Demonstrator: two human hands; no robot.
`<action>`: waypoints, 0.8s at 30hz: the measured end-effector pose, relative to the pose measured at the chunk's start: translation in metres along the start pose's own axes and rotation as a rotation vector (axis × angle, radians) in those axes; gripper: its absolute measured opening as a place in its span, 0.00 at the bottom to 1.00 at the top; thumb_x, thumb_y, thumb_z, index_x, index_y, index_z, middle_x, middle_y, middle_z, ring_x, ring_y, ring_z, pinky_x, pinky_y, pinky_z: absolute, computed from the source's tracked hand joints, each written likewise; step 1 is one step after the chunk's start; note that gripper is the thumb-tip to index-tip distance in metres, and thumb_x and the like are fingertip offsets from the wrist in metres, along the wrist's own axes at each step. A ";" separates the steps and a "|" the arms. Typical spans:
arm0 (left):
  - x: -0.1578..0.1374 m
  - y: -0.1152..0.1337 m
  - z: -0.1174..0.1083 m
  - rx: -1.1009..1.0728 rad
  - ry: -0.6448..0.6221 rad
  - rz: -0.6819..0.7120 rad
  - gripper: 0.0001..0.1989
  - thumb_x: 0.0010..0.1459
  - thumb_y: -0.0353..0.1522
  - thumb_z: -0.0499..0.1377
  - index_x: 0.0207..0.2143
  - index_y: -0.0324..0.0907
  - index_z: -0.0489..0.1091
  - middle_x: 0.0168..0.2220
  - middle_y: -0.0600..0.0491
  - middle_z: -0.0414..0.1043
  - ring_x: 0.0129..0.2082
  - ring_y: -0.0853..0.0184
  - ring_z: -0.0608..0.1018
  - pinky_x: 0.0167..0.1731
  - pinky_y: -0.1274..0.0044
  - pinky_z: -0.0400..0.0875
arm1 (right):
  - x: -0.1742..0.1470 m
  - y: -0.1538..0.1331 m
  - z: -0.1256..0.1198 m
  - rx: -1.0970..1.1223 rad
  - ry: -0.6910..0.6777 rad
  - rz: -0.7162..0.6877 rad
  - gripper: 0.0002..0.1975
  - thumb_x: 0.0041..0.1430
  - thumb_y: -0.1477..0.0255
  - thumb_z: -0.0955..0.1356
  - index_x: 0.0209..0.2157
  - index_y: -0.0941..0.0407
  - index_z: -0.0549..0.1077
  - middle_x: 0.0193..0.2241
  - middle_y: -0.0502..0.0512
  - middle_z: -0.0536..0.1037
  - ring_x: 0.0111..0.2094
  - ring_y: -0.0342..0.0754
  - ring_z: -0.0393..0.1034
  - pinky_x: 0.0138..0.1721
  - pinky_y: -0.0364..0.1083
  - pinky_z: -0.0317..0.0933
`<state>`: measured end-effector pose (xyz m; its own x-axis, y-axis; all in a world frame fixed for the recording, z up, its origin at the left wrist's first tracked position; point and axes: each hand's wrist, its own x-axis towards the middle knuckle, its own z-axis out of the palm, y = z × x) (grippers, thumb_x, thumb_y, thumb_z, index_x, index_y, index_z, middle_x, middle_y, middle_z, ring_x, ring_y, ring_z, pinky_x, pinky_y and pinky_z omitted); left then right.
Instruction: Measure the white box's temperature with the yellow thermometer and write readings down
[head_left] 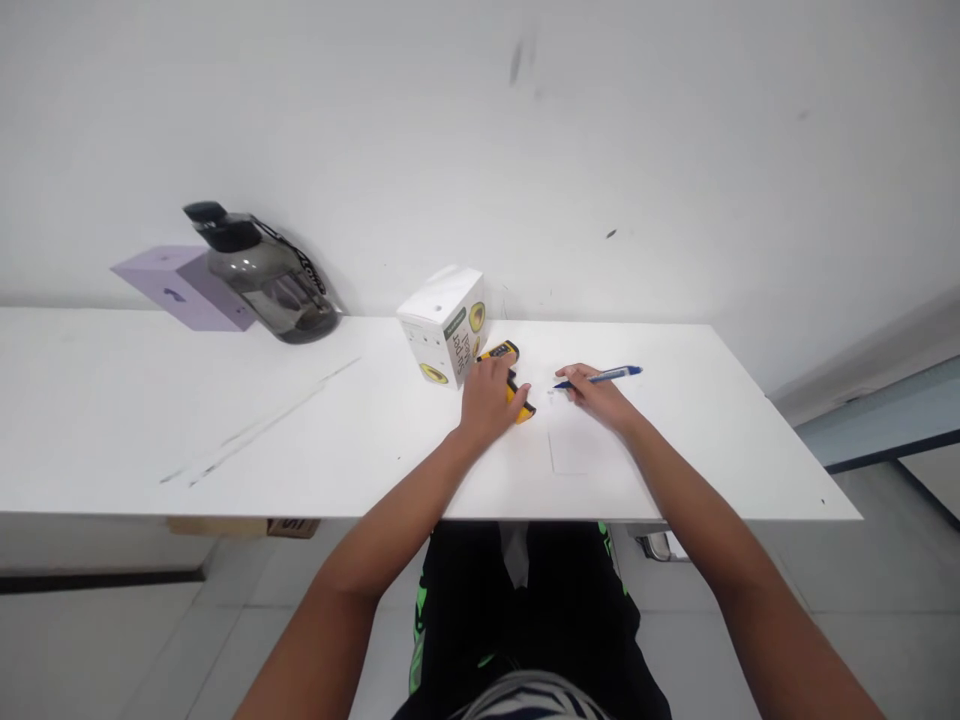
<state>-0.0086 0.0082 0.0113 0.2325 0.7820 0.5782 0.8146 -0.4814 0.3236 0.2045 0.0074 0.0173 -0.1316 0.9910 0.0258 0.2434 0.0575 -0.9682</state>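
Observation:
My left hand (487, 400) is closed over a yellow-and-black handheld tool (523, 408) lying on the white table; its exact kind is partly hidden by my fingers. Between the fingers of my right hand (596, 397) is a blue pen (619, 373), its tip pointing left and down at a white sheet of paper (570, 455). Small dark marks show on the paper near the tip. Just behind my left hand stands a white box (442, 325) with avocado pictures, close to the tool.
At the back left a grey transparent bottle (281, 290) with a black lid stands beside a lilac box (184, 290). The white table (300, 430) meets the wall behind and ends at a slanted right edge. A brown carton (247, 527) shows below the front edge.

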 end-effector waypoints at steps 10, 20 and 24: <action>-0.005 -0.018 0.006 0.008 -0.078 -0.357 0.40 0.56 0.54 0.52 0.62 0.41 0.45 0.25 0.51 0.75 0.22 0.59 0.77 0.22 0.72 0.62 | -0.002 0.013 -0.017 -0.524 0.362 -0.179 0.17 0.59 0.61 0.62 0.45 0.55 0.70 0.28 0.53 0.73 0.29 0.49 0.67 0.34 0.48 0.59; 0.003 -0.002 -0.012 -0.001 -0.289 -0.559 0.30 0.61 0.49 0.46 0.61 0.47 0.51 0.39 0.48 0.76 0.38 0.55 0.78 0.34 0.69 0.68 | 0.005 0.021 -0.021 -0.682 0.391 -0.035 0.18 0.62 0.68 0.58 0.50 0.56 0.69 0.38 0.56 0.78 0.37 0.49 0.70 0.38 0.46 0.60; 0.004 -0.006 -0.013 -0.002 -0.303 -0.583 0.28 0.63 0.47 0.42 0.62 0.45 0.50 0.39 0.46 0.75 0.37 0.54 0.78 0.33 0.68 0.69 | 0.000 0.013 -0.024 -0.959 0.374 0.086 0.17 0.65 0.66 0.56 0.48 0.53 0.70 0.33 0.56 0.78 0.34 0.50 0.71 0.31 0.45 0.56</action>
<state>-0.0195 0.0092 0.0216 -0.1071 0.9917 0.0709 0.8512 0.0546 0.5219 0.2304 0.0112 0.0110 0.1902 0.9611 0.2001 0.9232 -0.1058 -0.3695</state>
